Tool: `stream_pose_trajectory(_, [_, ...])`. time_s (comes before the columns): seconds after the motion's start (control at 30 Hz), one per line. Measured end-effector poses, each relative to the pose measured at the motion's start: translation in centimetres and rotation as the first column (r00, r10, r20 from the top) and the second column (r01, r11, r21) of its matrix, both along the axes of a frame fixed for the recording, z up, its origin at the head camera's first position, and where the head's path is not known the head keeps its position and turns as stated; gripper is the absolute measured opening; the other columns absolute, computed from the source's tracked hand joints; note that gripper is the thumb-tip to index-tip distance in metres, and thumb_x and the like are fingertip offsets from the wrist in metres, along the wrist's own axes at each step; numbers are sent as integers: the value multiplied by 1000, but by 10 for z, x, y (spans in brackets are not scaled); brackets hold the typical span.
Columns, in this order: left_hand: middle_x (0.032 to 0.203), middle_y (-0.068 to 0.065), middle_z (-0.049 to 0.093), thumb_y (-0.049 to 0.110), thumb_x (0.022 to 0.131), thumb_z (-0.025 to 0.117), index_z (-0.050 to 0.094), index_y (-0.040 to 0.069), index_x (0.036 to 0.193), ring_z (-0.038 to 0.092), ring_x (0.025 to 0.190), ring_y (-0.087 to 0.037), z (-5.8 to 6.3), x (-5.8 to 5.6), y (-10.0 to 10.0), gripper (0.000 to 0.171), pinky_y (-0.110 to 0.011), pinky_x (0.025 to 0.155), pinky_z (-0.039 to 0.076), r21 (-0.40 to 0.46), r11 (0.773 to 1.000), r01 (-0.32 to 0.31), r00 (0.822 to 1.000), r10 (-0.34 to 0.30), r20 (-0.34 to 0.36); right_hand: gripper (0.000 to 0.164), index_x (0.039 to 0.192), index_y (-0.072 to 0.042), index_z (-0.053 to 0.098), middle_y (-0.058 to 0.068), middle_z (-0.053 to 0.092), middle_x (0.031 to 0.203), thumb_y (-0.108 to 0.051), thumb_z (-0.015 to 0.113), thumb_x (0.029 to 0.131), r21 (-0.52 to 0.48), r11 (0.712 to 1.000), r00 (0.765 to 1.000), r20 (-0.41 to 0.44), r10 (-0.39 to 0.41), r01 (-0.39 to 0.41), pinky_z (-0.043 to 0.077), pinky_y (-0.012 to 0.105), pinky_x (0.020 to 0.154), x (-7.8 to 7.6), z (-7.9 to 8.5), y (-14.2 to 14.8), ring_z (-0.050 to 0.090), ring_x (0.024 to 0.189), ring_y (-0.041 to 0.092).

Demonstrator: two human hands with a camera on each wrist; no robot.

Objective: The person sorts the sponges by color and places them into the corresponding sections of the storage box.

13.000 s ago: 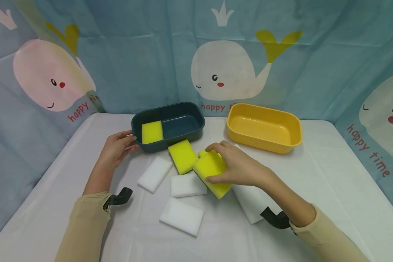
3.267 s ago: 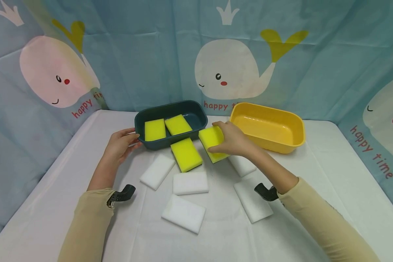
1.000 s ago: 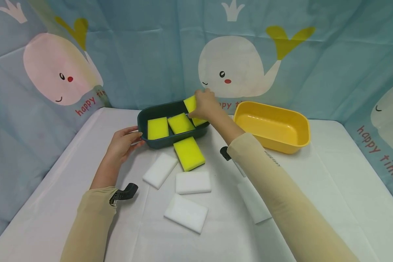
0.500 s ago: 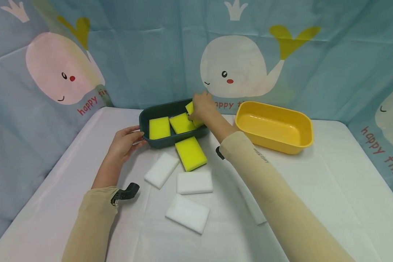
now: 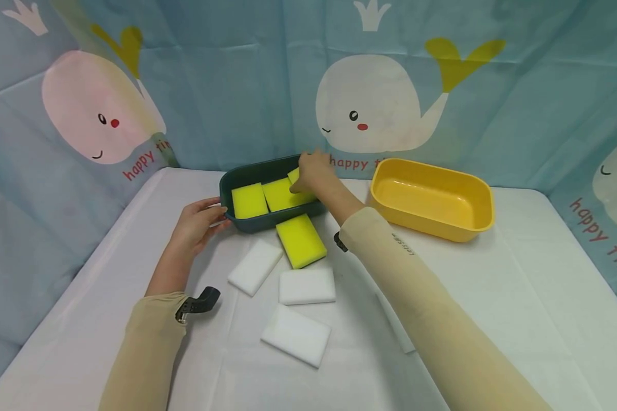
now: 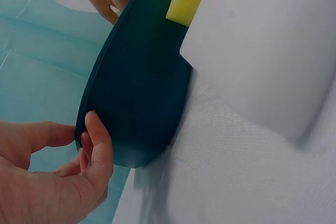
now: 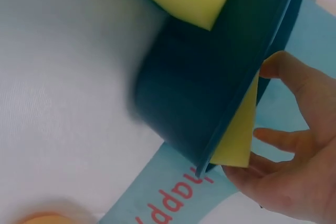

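My left hand [image 5: 197,225] pinches the left end of a dark teal bin [image 5: 252,225]. In the left wrist view, thumb and fingertips sit on either side of its rim [image 6: 100,61]. At the bin's right end my right hand [image 5: 316,174] holds a yellow sponge [image 7: 239,140], its lower part inside and its edge still above the rim in the right wrist view. Two more yellow sponges lie in the bin, one at the left [image 5: 249,201] and one in the middle [image 5: 277,194]. Another yellow sponge [image 5: 301,241] rests on the table against the bin's front.
White sponges lie on the white cloth: one at left [image 5: 255,267], one central [image 5: 307,286], one nearer [image 5: 295,335]. My right sleeve covers most of another white piece [image 5: 398,322]. A yellow bin [image 5: 432,225] stands at right, before the whale-print curtain [image 5: 247,103].
Over the earlier frames my right hand carried a yellow sponge from the table left into the teal bin. Since half a second ago it has lowered slightly. My left hand stays on the bin.
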State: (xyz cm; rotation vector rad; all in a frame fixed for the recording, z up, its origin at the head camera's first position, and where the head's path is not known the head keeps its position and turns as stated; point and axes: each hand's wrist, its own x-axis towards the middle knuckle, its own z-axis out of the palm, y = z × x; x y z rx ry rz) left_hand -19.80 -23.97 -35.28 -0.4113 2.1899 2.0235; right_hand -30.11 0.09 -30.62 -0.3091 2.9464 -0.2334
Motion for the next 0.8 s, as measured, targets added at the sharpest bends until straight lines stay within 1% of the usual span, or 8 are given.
stream_pose_trajectory(0.07, [127, -6, 50, 11, 110, 51, 29, -3, 164, 57, 98, -10, 0, 0, -1, 60, -16, 86, 59, 5, 1000, 4, 1000, -4, -3, 77, 152, -1, 47, 26, 34, 162, -45, 76, 96, -28, 1000, 1000, 21, -2, 2, 40, 49, 122, 0, 0, -1, 35, 150, 41])
stream_pose_trajectory(0.2, [128, -6, 50, 10, 110, 50, 29, -4, 164, 57, 99, -10, 0, 1, -1, 59, -17, 87, 59, 5, 1000, 6, 1000, -6, -4, 67, 150, -1, 49, 25, 39, 159, -41, 71, 100, -79, 997, 996, 86, -2, 9, 39, 48, 122, 0, -2, 0, 37, 148, 41])
stream_pose_trajectory(0.3, [126, -6, 49, 10, 110, 50, 29, -4, 164, 57, 98, -10, 0, 0, -1, 59, -16, 87, 59, 6, 1000, 8, 1000, -8, -4, 63, 149, -2, 49, 20, 47, 148, -39, 68, 102, -87, 996, 991, 134, 0, 12, 45, 46, 117, -6, -5, 1, 45, 137, 36])
stream_pose_trajectory(0.47, [126, -6, 49, 10, 110, 50, 29, -4, 164, 57, 98, -10, -1, 0, -1, 59, -16, 87, 59, 8, 1000, 13, 1000, -13, -3, 59, 149, -1, 48, 19, 49, 142, -35, 67, 104, -102, 995, 982, 187, 27, -8, 47, 46, 114, -5, -6, 6, 49, 128, 33])
stream_pose_trajectory(0.5, [126, -6, 49, 11, 110, 51, 29, -4, 164, 57, 98, -10, -1, 0, -1, 59, -16, 87, 59, 8, 1000, 13, 1000, -12, -2, 57, 149, 0, 48, 20, 49, 143, -33, 65, 105, -107, 994, 981, 189, 38, -18, 46, 47, 115, 0, -3, 8, 48, 129, 34])
stream_pose_trajectory(0.63, [126, -6, 49, 11, 110, 51, 30, -3, 164, 57, 98, -10, -1, 0, -1, 59, -15, 85, 59, 8, 1000, 13, 1000, -13, -1, 55, 148, 1, 49, 21, 51, 142, -30, 64, 105, -91, 994, 982, 176, 73, -58, 45, 46, 114, 1, -4, 11, 48, 129, 34])
stream_pose_trajectory(0.73, [125, -5, 49, 11, 110, 51, 29, -3, 164, 57, 98, -10, 0, 0, -2, 60, -15, 84, 59, 11, 1000, 14, 1000, -14, -2, 51, 144, 2, 53, 19, 55, 139, -27, 64, 105, -92, 992, 983, 159, 95, -81, 46, 44, 112, 2, -4, 13, 50, 125, 32])
stream_pose_trajectory(0.8, [125, -5, 49, 11, 110, 51, 29, -3, 164, 57, 97, -9, 0, 0, -2, 60, -15, 84, 59, 14, 1000, 13, 1000, -13, -2, 49, 143, 2, 53, 18, 57, 140, -27, 64, 105, -97, 992, 981, 166, 101, -85, 46, 42, 112, 1, -5, 14, 51, 123, 30])
